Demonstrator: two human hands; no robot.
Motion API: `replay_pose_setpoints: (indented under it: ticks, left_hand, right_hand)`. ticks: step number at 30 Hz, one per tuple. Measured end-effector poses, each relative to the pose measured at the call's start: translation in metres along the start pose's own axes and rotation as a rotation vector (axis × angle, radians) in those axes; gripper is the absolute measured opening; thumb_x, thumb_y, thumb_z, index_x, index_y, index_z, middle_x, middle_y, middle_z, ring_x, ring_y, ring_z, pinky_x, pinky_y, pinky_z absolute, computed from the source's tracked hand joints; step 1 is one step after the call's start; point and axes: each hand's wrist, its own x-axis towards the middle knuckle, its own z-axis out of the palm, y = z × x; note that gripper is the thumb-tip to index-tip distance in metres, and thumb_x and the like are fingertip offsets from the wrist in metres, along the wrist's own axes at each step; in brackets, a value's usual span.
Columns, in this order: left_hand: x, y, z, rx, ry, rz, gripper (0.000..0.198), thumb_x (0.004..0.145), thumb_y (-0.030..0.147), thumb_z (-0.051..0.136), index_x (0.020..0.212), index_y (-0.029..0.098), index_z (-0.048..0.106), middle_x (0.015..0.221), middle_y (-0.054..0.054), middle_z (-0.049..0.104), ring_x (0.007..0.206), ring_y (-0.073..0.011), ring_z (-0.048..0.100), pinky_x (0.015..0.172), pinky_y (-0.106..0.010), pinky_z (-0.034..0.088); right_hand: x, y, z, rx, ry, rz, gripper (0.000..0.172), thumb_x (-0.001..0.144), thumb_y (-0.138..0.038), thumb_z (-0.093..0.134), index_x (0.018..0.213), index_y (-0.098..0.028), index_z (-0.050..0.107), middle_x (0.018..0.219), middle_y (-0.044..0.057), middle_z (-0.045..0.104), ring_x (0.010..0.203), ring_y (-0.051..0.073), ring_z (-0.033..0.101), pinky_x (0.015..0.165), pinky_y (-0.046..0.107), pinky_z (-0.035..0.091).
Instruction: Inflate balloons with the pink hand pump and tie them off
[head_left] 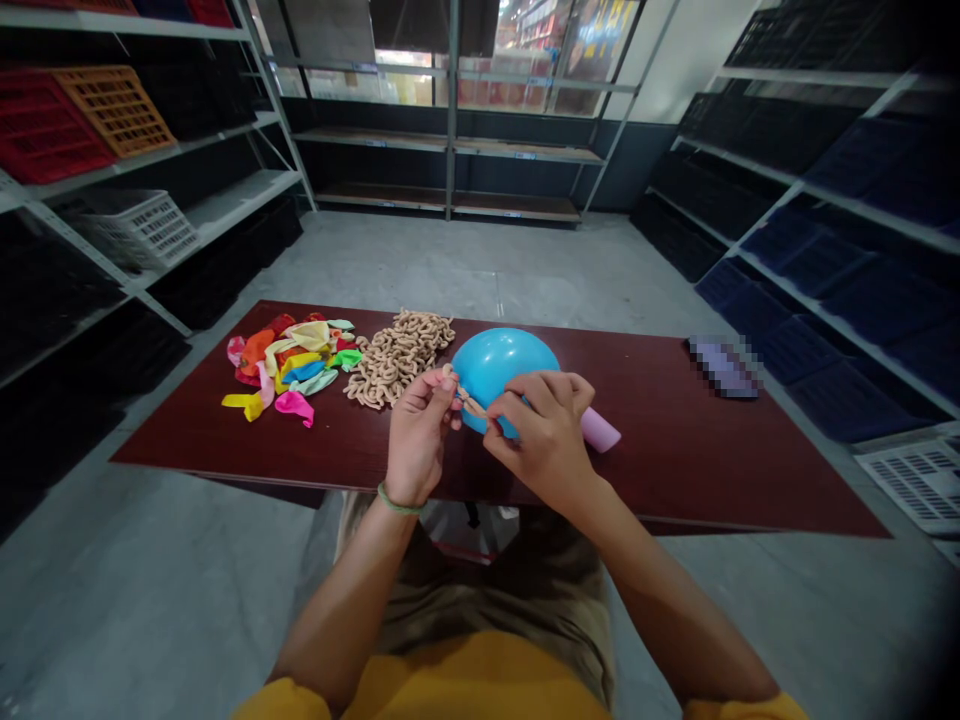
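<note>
A blue inflated balloon (pixel 504 352) rests on the dark red table, behind and between my hands. My left hand (pixel 418 430) pinches one end of a short beige band (pixel 472 405), and my right hand (pixel 544 430) pinches its other end, in front of the balloon. A pink cylinder (pixel 600 430) lies by my right hand, partly hidden by it. To the left of the balloon is a pile of beige rings (pixel 397 355). Flat balloons in several colours (pixel 300 365) lie further left. How the band meets the balloon's neck is too small to tell.
The table (pixel 675 450) spans the view, with a blurred purple object (pixel 724 366) at its right. Shelves with red and orange crates (pixel 112 110) stand at the left, dark bins (pixel 832 290) at the right. A bare shelving rack (pixel 450 150) is at the back.
</note>
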Motion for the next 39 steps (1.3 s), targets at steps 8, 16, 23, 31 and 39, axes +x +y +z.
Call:
replay_pose_setpoints:
  ticks: [8, 16, 23, 31, 39]
  left_hand:
    - [0.001, 0.0, -0.001, 0.028, 0.004, 0.003, 0.021, 0.076, 0.03, 0.078, 0.084, 0.016, 0.066, 0.067, 0.003, 0.056, 0.056, -0.0053, 0.051, 0.047, -0.013, 0.041]
    - [0.004, 0.002, -0.001, 0.047, 0.041, 0.038, 0.023, 0.074, 0.031, 0.079, 0.082, 0.016, 0.064, 0.065, 0.003, 0.056, 0.054, -0.0054, 0.05, 0.047, -0.014, 0.04]
    - [0.005, -0.002, -0.002, 0.049, 0.058, 0.043, 0.023, 0.074, 0.031, 0.08, 0.079, 0.015, 0.063, 0.064, 0.004, 0.056, 0.054, -0.0053, 0.05, 0.048, -0.014, 0.039]
    - [0.024, -0.008, -0.008, -0.125, 0.069, 0.188, 0.023, 0.078, 0.032, 0.077, 0.084, 0.019, 0.059, 0.072, 0.004, 0.057, 0.059, -0.0062, 0.051, 0.056, -0.018, 0.045]
    - [0.029, -0.033, -0.012, -0.156, -0.015, 0.139, 0.021, 0.082, 0.032, 0.073, 0.086, 0.02, 0.057, 0.072, 0.003, 0.055, 0.063, -0.0071, 0.052, 0.058, -0.018, 0.043]
  right_hand:
    - [-0.001, 0.0, 0.0, 0.009, -0.002, 0.005, 0.007, 0.082, -0.022, 0.064, 0.076, -0.024, 0.061, 0.091, 0.001, 0.064, 0.098, 0.022, 0.051, 0.093, 0.042, 0.025]
    - [0.001, -0.003, -0.002, 0.013, -0.032, -0.03, 0.009, 0.082, -0.022, 0.064, 0.075, -0.022, 0.057, 0.088, 0.0, 0.063, 0.096, 0.021, 0.05, 0.093, 0.042, 0.024]
    - [-0.002, -0.002, 0.005, -0.034, -0.076, -0.043, 0.009, 0.083, -0.021, 0.06, 0.076, -0.022, 0.057, 0.086, 0.0, 0.064, 0.095, 0.02, 0.051, 0.096, 0.043, 0.025]
    - [0.003, 0.004, -0.002, 0.123, 0.187, 0.105, 0.006, 0.09, -0.025, 0.06, 0.091, -0.024, 0.066, 0.092, 0.003, 0.069, 0.09, 0.02, 0.059, 0.086, 0.04, 0.036]
    - [-0.015, 0.014, 0.056, 1.076, -0.207, 0.744, 0.032, 0.088, -0.048, 0.059, 0.099, -0.021, 0.072, 0.102, 0.007, 0.071, 0.096, 0.022, 0.063, 0.082, 0.034, 0.047]
